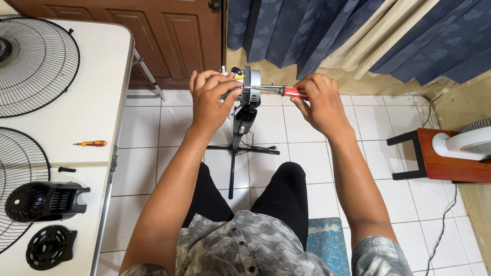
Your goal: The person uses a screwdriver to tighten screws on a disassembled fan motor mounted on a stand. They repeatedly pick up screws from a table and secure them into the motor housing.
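Observation:
A stripped fan motor (pixel 251 84) sits on top of a black stand (pixel 238 134) with a cross base on the tiled floor. My left hand (pixel 209 98) grips the motor from its left side. My right hand (pixel 321 102) holds a screwdriver with a red handle (pixel 292 92) level, its metal shaft pointing left into the motor housing. Wires, one yellow, show at the motor's top next to my left fingers.
A white folding table (pixel 94 97) on the left carries two wire fan grilles (pixel 36 61), a small orange screwdriver (pixel 92 143), a black motor cover (pixel 43 201) and a black round part (pixel 48 247). A white fan (pixel 468 143) rests on a wooden stool at right. Blue curtains hang behind.

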